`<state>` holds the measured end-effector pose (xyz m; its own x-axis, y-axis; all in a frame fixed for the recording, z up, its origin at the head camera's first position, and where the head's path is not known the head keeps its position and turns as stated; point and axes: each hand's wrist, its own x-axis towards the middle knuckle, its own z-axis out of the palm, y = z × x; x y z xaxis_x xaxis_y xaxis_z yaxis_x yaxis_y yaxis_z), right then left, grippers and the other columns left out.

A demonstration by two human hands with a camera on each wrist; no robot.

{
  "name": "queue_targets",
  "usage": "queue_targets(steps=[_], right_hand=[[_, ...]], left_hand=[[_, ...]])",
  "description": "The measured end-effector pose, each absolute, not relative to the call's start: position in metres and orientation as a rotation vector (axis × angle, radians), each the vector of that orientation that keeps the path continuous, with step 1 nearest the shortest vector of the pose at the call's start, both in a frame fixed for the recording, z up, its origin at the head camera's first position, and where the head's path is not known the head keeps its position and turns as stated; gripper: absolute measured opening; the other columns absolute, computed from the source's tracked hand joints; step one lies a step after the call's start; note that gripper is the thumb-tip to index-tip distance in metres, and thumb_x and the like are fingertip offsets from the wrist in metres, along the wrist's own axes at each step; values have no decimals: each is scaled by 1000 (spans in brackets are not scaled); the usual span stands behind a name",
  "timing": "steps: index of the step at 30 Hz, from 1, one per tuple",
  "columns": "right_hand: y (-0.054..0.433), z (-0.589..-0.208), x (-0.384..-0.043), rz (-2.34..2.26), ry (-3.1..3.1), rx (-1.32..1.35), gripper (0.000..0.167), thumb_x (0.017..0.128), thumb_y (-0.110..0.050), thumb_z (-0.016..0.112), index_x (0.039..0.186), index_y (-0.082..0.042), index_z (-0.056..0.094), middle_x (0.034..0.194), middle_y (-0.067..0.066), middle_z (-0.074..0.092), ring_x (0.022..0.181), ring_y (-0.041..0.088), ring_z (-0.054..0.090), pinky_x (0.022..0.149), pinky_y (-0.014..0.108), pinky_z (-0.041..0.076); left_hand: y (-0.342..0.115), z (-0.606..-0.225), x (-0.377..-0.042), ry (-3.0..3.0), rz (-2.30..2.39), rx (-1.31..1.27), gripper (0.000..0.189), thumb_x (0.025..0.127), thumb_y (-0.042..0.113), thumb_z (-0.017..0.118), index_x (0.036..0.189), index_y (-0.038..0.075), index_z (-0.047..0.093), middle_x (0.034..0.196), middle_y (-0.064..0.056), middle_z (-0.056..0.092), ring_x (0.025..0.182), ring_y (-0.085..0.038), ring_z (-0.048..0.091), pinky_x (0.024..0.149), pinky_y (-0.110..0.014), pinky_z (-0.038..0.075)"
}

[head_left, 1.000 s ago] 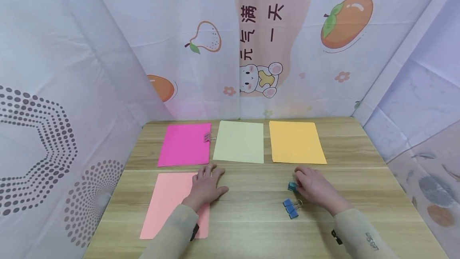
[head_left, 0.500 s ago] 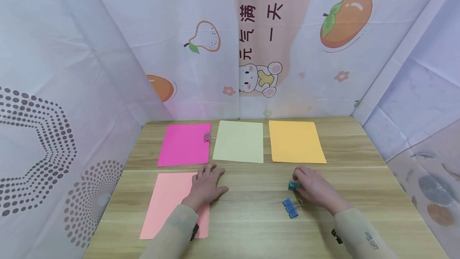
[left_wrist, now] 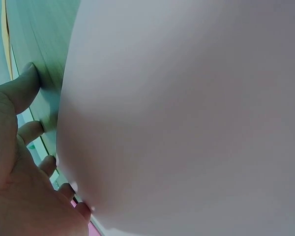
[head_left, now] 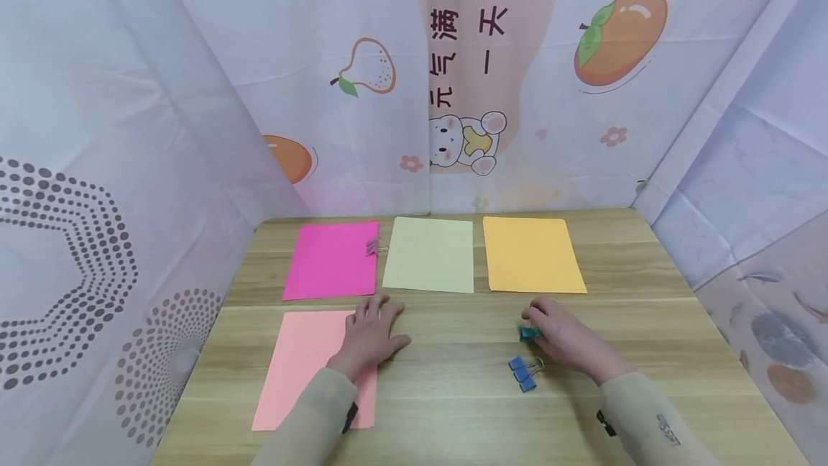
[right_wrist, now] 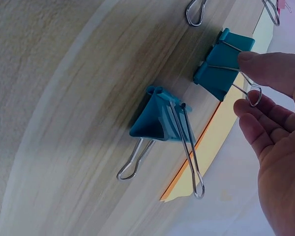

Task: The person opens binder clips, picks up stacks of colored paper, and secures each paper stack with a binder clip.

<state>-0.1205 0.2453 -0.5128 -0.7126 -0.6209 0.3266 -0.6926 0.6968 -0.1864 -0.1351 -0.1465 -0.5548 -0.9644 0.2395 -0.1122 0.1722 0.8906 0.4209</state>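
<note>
Right of centre on the table, my right hand (head_left: 561, 333) pinches the wire handles of a teal binder clip (right_wrist: 225, 64), thumb on one side and fingertips on the other. A second teal binder clip (right_wrist: 160, 118) lies nearer the wrist in the right wrist view; in the head view the hand covers that spot. A blue binder clip (head_left: 522, 374) lies just in front of the held one. My left hand (head_left: 369, 333) rests with fingers spread over the upper right corner of a light pink sheet (head_left: 300, 372), thumb and index finger on bare wood.
A magenta sheet (head_left: 331, 261), a pale green sheet (head_left: 430, 254) and a yellow sheet (head_left: 533, 254) lie along the back. A pinkish binder clip (head_left: 372, 247) sits at the magenta sheet's right edge. Printed curtains (head_left: 388, 128) stand behind the table and at both sides.
The fingers of my right hand have shifted slightly left over the teal binder clip, which has turned a little. My left hand, the blue binder clip and the sheets have stayed put.
</note>
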Motion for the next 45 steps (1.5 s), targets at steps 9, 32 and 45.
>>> queue_targets(steps=[9, 32, 45], right_hand=[[245, -507, -120, 431, -2736, 1063, 47, 69, 6, 90, 108, -3, 66, 107, 8, 58, 89, 18, 59, 77, 36, 57], [245, -490, -126, 406, -2930, 1117, 28, 81, -10, 84, 105, -6, 69, 99, 0, 55, 82, 11, 53, 71, 33, 53], [242, -475, -127, 261, -3063, 1126, 37, 75, -8, 89, 104, -2, 66, 90, -2, 50, 74, 10, 46, 64, 31, 48]], left_hand=[[-145, -550, -135, 2890, 636, 323, 64, 92, 49, 72, 148, 26, 51, 158, -12, 32, 145, -46, 24, 104, -65, 30], [-145, -547, -135, 2884, 644, 317, 63, 92, 50, 71, 148, 26, 51, 158, -12, 32, 145, -46, 25, 104, -65, 29], [-145, -548, -133, 2882, 625, 303, 65, 92, 51, 70, 149, 26, 51, 159, -11, 31, 146, -45, 24, 105, -65, 30]])
